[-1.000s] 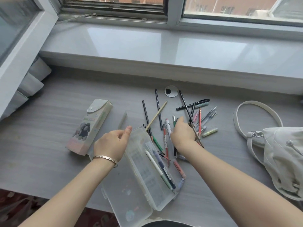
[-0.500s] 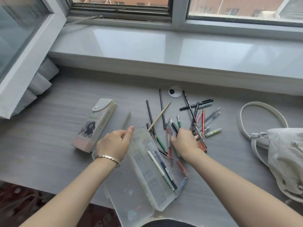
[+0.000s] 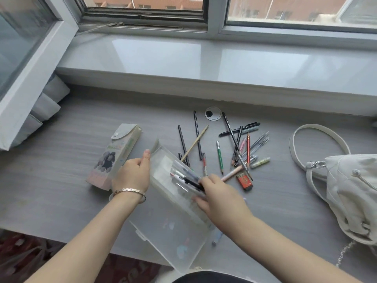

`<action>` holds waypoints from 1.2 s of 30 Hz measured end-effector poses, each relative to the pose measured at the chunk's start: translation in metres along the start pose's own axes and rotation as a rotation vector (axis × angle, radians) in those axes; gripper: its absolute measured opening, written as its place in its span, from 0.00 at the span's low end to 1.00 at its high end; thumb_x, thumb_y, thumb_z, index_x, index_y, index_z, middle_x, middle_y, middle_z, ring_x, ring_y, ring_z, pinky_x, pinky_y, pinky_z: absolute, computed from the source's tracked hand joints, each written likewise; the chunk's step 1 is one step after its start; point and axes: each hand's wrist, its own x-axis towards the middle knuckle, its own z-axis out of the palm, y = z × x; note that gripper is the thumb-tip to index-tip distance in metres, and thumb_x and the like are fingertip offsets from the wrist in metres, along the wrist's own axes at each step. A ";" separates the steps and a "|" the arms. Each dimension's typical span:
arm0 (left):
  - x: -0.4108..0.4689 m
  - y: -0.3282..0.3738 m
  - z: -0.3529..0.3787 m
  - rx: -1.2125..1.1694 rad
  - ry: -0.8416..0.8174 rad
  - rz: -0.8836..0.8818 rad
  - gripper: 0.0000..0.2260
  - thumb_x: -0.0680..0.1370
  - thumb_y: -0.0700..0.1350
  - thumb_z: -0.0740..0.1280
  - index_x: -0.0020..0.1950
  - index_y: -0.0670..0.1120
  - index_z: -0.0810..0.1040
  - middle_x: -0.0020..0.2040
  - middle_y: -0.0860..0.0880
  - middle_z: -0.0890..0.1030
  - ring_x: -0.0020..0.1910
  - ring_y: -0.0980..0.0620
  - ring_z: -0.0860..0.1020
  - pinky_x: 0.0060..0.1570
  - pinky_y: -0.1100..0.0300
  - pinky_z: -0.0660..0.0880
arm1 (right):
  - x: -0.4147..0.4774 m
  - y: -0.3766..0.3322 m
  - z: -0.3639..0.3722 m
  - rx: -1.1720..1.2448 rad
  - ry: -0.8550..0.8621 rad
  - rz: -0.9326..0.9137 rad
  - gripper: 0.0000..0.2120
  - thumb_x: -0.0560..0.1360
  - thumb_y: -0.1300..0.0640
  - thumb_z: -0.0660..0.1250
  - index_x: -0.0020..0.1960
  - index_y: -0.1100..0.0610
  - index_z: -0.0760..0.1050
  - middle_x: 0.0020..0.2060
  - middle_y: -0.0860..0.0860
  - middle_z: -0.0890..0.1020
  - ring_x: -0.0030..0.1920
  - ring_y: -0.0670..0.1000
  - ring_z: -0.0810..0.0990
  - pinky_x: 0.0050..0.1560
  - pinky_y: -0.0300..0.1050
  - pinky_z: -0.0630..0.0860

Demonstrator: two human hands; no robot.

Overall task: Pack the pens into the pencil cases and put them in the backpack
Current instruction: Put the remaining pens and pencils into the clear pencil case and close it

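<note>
A clear plastic pencil case (image 3: 163, 166) lies open on the grey desk, its lid (image 3: 173, 237) hanging toward me. My left hand (image 3: 132, 176) grips the case's far left rim. My right hand (image 3: 220, 198) holds a bunch of pens (image 3: 187, 178) over the case tray. Several loose pens and pencils (image 3: 236, 144) lie scattered on the desk beyond the case. A second pencil case (image 3: 116, 156), pale green with a snap flap, lies to the left. The white backpack (image 3: 350, 193) sits at the right edge.
A red eraser (image 3: 244, 180) lies right of my right hand. A round cable grommet (image 3: 212, 115) sits in the desk behind the pens. The window sill (image 3: 204, 64) runs along the back. The backpack strap (image 3: 318, 135) loops onto the desk.
My right hand has gathered pens from the pile and moved them left over the open case. My left hand still grips the case rim.
</note>
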 end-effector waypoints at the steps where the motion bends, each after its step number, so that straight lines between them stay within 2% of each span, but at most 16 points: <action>1: 0.000 0.001 0.000 -0.003 0.003 0.006 0.27 0.78 0.60 0.51 0.24 0.43 0.61 0.24 0.47 0.68 0.27 0.50 0.67 0.29 0.58 0.59 | -0.002 0.000 -0.001 -0.004 0.081 0.016 0.15 0.76 0.47 0.59 0.58 0.55 0.68 0.52 0.52 0.72 0.49 0.56 0.75 0.39 0.42 0.63; 3: -0.002 0.003 0.000 0.004 0.001 0.020 0.27 0.78 0.59 0.51 0.25 0.43 0.61 0.24 0.47 0.69 0.27 0.50 0.68 0.28 0.59 0.59 | -0.005 -0.004 -0.002 0.117 0.237 0.029 0.18 0.77 0.48 0.59 0.63 0.56 0.68 0.52 0.52 0.72 0.47 0.56 0.76 0.39 0.39 0.61; 4: -0.003 0.004 0.001 0.009 0.001 0.026 0.27 0.78 0.59 0.51 0.25 0.43 0.62 0.24 0.47 0.69 0.27 0.50 0.68 0.28 0.60 0.59 | -0.005 -0.007 -0.002 0.211 0.275 0.017 0.18 0.78 0.51 0.58 0.65 0.57 0.68 0.51 0.54 0.71 0.46 0.57 0.76 0.41 0.38 0.64; 7: -0.006 0.007 0.002 -0.008 -0.010 0.032 0.27 0.78 0.59 0.51 0.24 0.43 0.60 0.23 0.47 0.67 0.26 0.49 0.66 0.28 0.59 0.58 | -0.002 -0.017 0.005 0.307 0.268 -0.063 0.16 0.77 0.63 0.58 0.64 0.62 0.69 0.49 0.57 0.72 0.45 0.58 0.74 0.48 0.45 0.71; 9: -0.007 0.009 0.003 -0.041 -0.028 0.028 0.27 0.78 0.59 0.52 0.24 0.44 0.57 0.23 0.48 0.64 0.25 0.47 0.64 0.29 0.58 0.58 | -0.001 -0.021 0.009 0.257 0.261 -0.109 0.14 0.73 0.67 0.62 0.59 0.65 0.73 0.45 0.59 0.74 0.44 0.59 0.74 0.47 0.47 0.73; 11: -0.007 0.008 0.002 -0.042 -0.037 0.029 0.27 0.78 0.59 0.52 0.24 0.44 0.57 0.23 0.48 0.63 0.25 0.47 0.64 0.29 0.58 0.58 | -0.002 -0.020 0.012 0.187 0.272 -0.143 0.11 0.69 0.66 0.68 0.51 0.65 0.77 0.39 0.59 0.76 0.40 0.59 0.76 0.41 0.47 0.75; 13: -0.006 0.008 0.001 -0.041 -0.042 0.029 0.27 0.78 0.60 0.52 0.24 0.45 0.57 0.23 0.48 0.63 0.25 0.47 0.64 0.30 0.58 0.58 | -0.004 -0.018 0.012 0.153 0.293 -0.151 0.11 0.67 0.62 0.72 0.48 0.63 0.79 0.36 0.57 0.77 0.38 0.59 0.77 0.37 0.48 0.77; 16: -0.004 0.006 0.000 -0.056 -0.044 0.021 0.27 0.78 0.60 0.53 0.24 0.45 0.56 0.22 0.49 0.63 0.25 0.48 0.63 0.29 0.58 0.58 | -0.007 -0.013 0.011 0.171 0.301 -0.192 0.09 0.69 0.59 0.71 0.49 0.59 0.80 0.38 0.56 0.77 0.38 0.57 0.76 0.36 0.50 0.76; 19: -0.002 0.004 -0.001 -0.055 -0.047 0.015 0.27 0.78 0.60 0.53 0.24 0.45 0.57 0.22 0.48 0.63 0.25 0.47 0.64 0.28 0.58 0.58 | -0.009 -0.004 0.010 0.216 0.275 -0.191 0.09 0.68 0.64 0.70 0.48 0.58 0.81 0.38 0.57 0.77 0.38 0.58 0.76 0.33 0.52 0.77; 23: -0.002 0.006 -0.001 -0.053 -0.053 0.026 0.27 0.78 0.60 0.53 0.24 0.45 0.56 0.22 0.48 0.63 0.25 0.47 0.64 0.29 0.58 0.58 | -0.010 0.001 0.011 0.304 0.246 -0.191 0.09 0.68 0.65 0.71 0.48 0.60 0.81 0.39 0.57 0.78 0.40 0.57 0.78 0.36 0.50 0.79; 26: -0.006 0.010 0.004 -0.068 -0.094 0.050 0.27 0.77 0.60 0.53 0.24 0.45 0.57 0.22 0.48 0.65 0.26 0.46 0.66 0.30 0.57 0.60 | -0.002 -0.006 0.015 0.337 0.307 -0.223 0.08 0.68 0.65 0.71 0.47 0.62 0.81 0.39 0.57 0.80 0.39 0.57 0.79 0.38 0.47 0.78; 30: -0.006 0.012 0.006 -0.089 -0.094 0.086 0.28 0.77 0.62 0.53 0.23 0.45 0.58 0.21 0.50 0.65 0.26 0.47 0.66 0.29 0.57 0.61 | 0.004 -0.008 0.019 0.217 0.392 -0.231 0.08 0.69 0.61 0.70 0.49 0.61 0.81 0.40 0.55 0.81 0.41 0.58 0.79 0.41 0.51 0.78; 33: -0.002 0.009 0.004 -0.081 -0.085 0.099 0.28 0.77 0.61 0.53 0.23 0.45 0.57 0.20 0.50 0.63 0.25 0.48 0.65 0.28 0.58 0.59 | 0.000 -0.007 0.020 0.158 0.324 -0.255 0.11 0.70 0.58 0.70 0.51 0.59 0.80 0.43 0.53 0.81 0.43 0.58 0.78 0.42 0.52 0.77; 36: 0.004 0.003 0.000 -0.054 -0.053 0.115 0.27 0.77 0.60 0.54 0.23 0.45 0.57 0.20 0.51 0.62 0.24 0.49 0.64 0.26 0.58 0.57 | 0.007 -0.002 0.015 0.304 0.309 -0.282 0.09 0.71 0.57 0.68 0.49 0.59 0.80 0.43 0.54 0.80 0.41 0.51 0.76 0.44 0.43 0.74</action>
